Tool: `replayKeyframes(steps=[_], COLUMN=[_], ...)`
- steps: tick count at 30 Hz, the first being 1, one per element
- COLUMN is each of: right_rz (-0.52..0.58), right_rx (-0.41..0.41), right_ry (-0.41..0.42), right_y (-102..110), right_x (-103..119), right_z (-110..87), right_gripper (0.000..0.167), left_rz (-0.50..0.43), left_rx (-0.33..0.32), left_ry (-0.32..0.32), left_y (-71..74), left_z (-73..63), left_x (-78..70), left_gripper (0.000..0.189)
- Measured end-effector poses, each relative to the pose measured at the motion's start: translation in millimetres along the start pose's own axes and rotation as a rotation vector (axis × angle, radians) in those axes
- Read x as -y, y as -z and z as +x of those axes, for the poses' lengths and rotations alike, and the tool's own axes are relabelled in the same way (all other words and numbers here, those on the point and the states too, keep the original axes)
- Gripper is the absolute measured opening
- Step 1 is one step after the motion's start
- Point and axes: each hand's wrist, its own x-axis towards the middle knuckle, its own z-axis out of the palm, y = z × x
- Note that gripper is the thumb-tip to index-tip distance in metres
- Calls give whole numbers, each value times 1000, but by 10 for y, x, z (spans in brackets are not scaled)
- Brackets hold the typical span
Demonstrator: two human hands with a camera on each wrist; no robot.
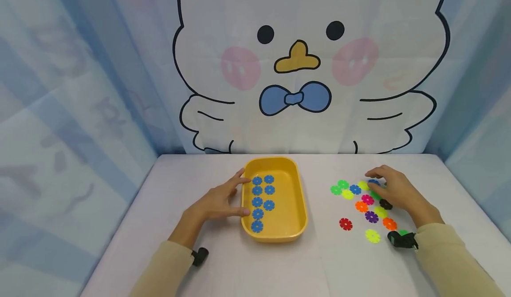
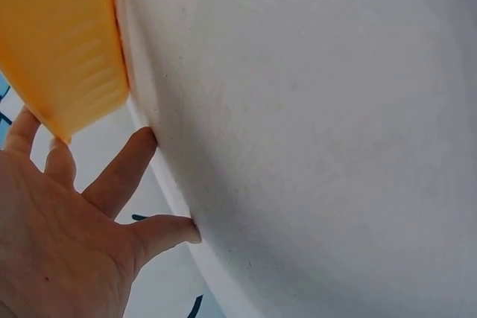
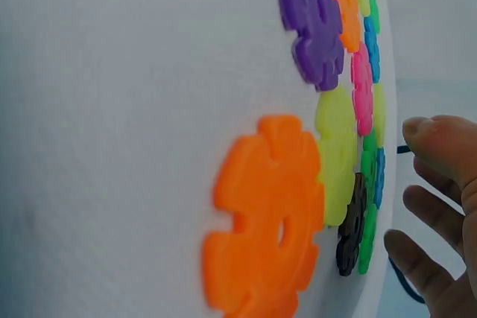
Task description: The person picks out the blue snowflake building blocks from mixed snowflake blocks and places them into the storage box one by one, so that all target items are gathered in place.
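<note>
A yellow tray (image 1: 284,217) holds several blue notched plastic discs (image 1: 257,202), laid in two columns along its left side. My left hand (image 1: 220,199) is at the tray's left rim, thumb and fingers spread apart along it. The left wrist view shows the fingers extended beside the tray's ribbed wall (image 2: 74,57). Over the right-hand spread of coloured discs, my right hand (image 1: 395,190) hovers with parted fingers, nearest to a blue disc (image 1: 373,183) it partly covers. In the right wrist view nothing shows between its thumb and fingers.
Loose notched discs lie on the white table (image 1: 327,261), among them an orange disc (image 1: 389,223), a purple disc (image 1: 371,217) and a black disc (image 1: 385,204). A red disc (image 1: 345,224) sits apart, nearer the tray. A printed curtain (image 1: 295,128) hangs behind the table.
</note>
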Motion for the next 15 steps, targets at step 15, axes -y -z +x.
replayKeyframes(steps=[15], right_rz=[-22], right_rx=[33], right_ry=[-84], right_y=[-28], right_x=[-147], right_z=[19], right_gripper=[46], left_rz=[7], left_rx=[8], left_ry=[-9], left_y=[13], left_z=[-2], left_x=[-7], left_gripper=[89])
